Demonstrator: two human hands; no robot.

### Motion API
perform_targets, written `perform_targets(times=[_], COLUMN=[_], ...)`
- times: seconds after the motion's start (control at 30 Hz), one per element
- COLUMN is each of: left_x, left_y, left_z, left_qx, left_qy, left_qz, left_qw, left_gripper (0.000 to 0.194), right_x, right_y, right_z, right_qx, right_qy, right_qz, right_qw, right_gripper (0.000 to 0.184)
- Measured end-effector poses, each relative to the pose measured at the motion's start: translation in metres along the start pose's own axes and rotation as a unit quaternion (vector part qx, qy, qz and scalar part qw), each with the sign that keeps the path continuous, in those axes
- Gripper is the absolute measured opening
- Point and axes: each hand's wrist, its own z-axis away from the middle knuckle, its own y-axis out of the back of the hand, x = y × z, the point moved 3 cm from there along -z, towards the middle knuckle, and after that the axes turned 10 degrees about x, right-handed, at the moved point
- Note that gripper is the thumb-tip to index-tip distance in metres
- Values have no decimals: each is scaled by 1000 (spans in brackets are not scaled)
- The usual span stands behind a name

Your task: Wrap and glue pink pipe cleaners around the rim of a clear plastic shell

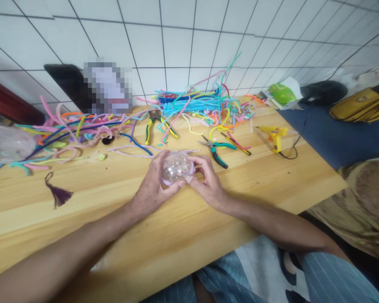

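A clear plastic ball (176,167) with coloured specks inside sits between both hands, just above the wooden table (120,219). My left hand (154,185) curls round its left side with the thumb under it. My right hand (206,181) grips its right side, fingers bent over a pale lilac pipe cleaner (192,169) that runs round the ball. Both hands are closed on the ball.
Heaps of coloured pipe cleaners (196,107) lie along the back. Yellow-handled pliers (153,126), green-handled pliers (217,150), a yellow glue gun (274,136), a purple tassel (59,194) and another clear ball (6,143) lie around. A yellow bag (361,105) rests at the right.
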Motion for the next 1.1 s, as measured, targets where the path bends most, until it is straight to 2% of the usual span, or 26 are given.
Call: perform_targets(times=[0.3,0.47,0.6,0.7,0.83,0.97,1.1], left_x=[-4,-5,-4,-2,1,2,0], left_y=[-4,-3,-3,-4,-4,-4,-5], left_z=[3,2,0,-2,-4,-5,-5], left_qx=[-6,-5,-6,-8,-1,5,11], left_qy=[28,34,34,34,30,13,-4], left_qz=[22,23,22,28,25,14,3], left_qw=[999,999,999,999,999,1000,1000], left_gripper=[93,90,88,88,87,86,87], right_x=[-1,-1,-3,-4,-5,-4,5], right_y=[5,6,19,46,94,139,194], right_z=[-4,-6,-22,-42,-67,-78,-73], right_qx=[-26,-45,-84,-94,-32,54,179], right_qy=[19,36,50,61,76,58,-24], right_qz=[40,57,73,139,260,372,436], right_qw=[999,997,993,984,962,925,881], right_gripper=[55,58,55,43,36,35,31])
